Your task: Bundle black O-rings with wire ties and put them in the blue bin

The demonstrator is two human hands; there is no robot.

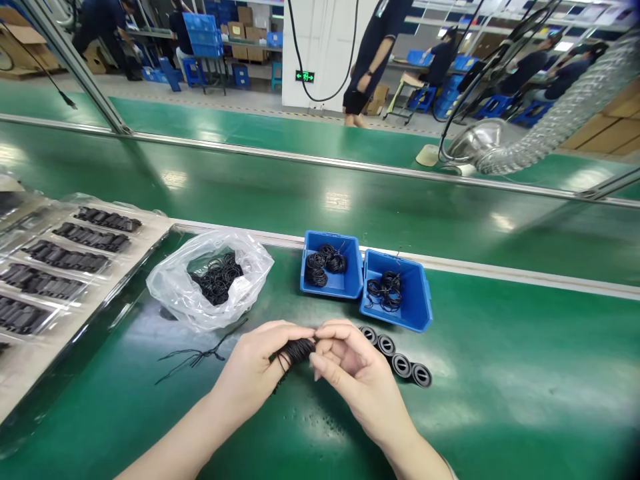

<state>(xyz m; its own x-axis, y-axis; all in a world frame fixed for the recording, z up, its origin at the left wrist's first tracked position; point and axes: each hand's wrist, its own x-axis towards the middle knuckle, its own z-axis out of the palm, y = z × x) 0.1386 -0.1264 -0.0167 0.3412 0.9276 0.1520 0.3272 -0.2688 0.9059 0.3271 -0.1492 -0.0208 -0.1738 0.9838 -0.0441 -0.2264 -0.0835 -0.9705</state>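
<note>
A bundle of thin black rings, which look like O-rings, is gripped in my left hand, its thumb and fingers wrapped round one end. My right hand has curled fingers meeting the bundle's right end, close to the left fingertips; exactly what they pinch is too small to see. Just past my right hand, several round black parts with slotted faces stand in a slanting row on the green table. Loose black strands lie on the table left of my left hand.
A clear plastic bag full of black rings lies open at left. Two blue bins with ring bundles stand behind my hands. Trays of black parts fill the far left. A metal rail crosses behind; a flexible duct hangs right.
</note>
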